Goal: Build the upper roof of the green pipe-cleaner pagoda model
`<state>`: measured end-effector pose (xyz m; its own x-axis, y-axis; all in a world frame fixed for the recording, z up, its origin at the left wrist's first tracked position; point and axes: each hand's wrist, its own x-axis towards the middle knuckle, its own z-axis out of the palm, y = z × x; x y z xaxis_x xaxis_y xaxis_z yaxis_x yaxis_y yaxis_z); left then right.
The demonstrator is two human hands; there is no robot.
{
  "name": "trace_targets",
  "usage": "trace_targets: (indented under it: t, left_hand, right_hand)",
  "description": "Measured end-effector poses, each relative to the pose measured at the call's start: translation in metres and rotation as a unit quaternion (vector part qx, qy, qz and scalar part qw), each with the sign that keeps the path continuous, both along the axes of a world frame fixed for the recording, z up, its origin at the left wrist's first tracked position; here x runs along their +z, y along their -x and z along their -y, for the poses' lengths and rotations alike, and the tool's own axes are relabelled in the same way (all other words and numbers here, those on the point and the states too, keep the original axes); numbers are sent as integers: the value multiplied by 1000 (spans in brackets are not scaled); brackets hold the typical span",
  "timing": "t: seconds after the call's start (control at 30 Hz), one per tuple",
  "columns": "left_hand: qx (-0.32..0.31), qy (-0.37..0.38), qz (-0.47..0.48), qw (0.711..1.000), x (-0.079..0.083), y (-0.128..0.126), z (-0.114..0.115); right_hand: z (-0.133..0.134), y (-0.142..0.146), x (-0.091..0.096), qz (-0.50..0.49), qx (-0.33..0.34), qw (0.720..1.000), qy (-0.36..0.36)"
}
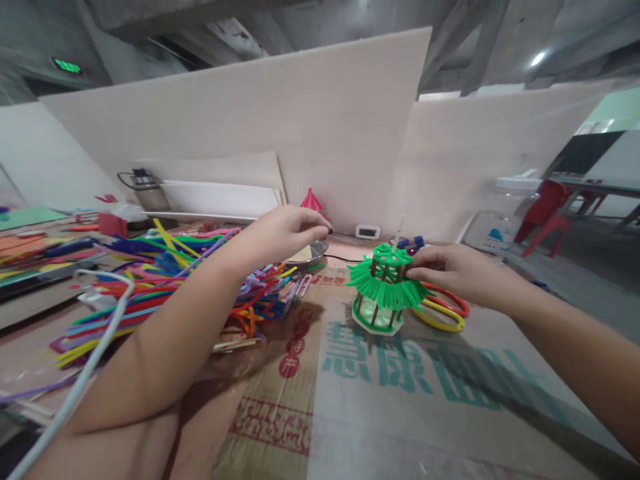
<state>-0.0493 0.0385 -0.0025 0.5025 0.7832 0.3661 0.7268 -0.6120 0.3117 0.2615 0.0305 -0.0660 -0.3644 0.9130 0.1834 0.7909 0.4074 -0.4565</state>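
In the middle of the table stands a small pagoda model (pixel 383 290) with a fringed green roof of pipe cleaners, brown posts and an octagonal base; a thin pale stick rises from its top. My right hand (pixel 440 263) grips its upper right side, the fingertips partly hidden behind it. Farther left, my left hand (pixel 295 230) hangs over a metal bowl (pixel 317 252) with a pale yellow piece in it. Its thumb and fingers are drawn together at the tips; what they hold, if anything, is too small to make out.
Many coloured pipe cleaners (pixel 150 300) lie in a heap at left, crossed by a white cable (pixel 107 333). Red and yellow loops (pixel 443 317) lie right of the model. Behind are a pink cone-shaped piece (pixel 311 200), a small clock (pixel 367 232) and a clear jug (pixel 500 213).
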Motion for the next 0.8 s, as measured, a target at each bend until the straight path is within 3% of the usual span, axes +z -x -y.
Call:
trace_targets:
  t: [0.1,0.23,0.3,0.4,0.53,0.63,0.7,0.8]
  left_hand:
    - [11,-4,-20,1000,-5,-6,3]
    - [-27,12,-56,998,-14,-18,9]
    - [-28,5,-64,998,-12,-18,11]
    - [35,-32,-58,997,1,-4,11]
    - [130,-61,-95,985,29,36,5]
    - [220,-63,-169,959,44,83,-4]
    - [305,-35,-256,917,46,121,-10]
    - [337,7,-297,893,35,175,-12]
  right_hand:
    - [2,-11,11,-3,12,999,41]
    - [1,-24,20,-22,-36,999,8]
    - [3,-26,25,-13,-55,998,-17]
    - [11,-24,36,18,-78,994,-68]
    - [23,-20,49,35,-116,987,-102]
    - [27,-21,52,30,-144,984,-101]
    - [28,-22,52,28,-156,982,-99]
    - [28,-21,53,23,-139,986,-92]
